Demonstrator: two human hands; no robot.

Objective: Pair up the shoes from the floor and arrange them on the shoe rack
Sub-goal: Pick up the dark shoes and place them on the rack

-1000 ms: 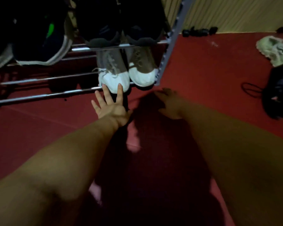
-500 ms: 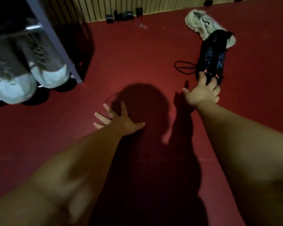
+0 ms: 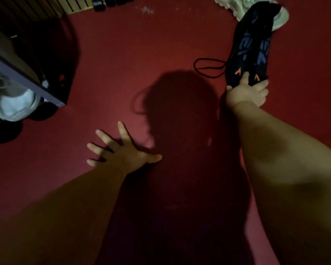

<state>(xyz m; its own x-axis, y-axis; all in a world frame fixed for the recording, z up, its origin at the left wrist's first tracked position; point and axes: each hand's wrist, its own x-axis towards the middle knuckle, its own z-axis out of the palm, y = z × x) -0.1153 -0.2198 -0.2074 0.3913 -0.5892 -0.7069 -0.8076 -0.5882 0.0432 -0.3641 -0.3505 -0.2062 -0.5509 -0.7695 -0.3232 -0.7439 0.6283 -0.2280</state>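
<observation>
A pair of black shoes [image 3: 250,46] with blue and orange marks lies on the red floor at the upper right, side by side, a black lace looping out to their left. My right hand [image 3: 246,92] grips their near ends. My left hand [image 3: 120,152] rests flat on the floor in the middle, fingers spread, holding nothing. The shoe rack [image 3: 27,81] shows only its corner post at the left edge. A white-toed shoe [image 3: 13,106] sits on the rack's lowest rail.
A pale greenish-white shoe [image 3: 243,8] lies partly under the black pair at the top right. Small dark objects [image 3: 107,1] sit by the slatted wall at the top. Red floor spreads between the rack and the black shoes.
My view has swung right, away from the rack. My right hand reached out from near the rack to the black shoes and closed on them. My left hand dropped flat onto the floor.
</observation>
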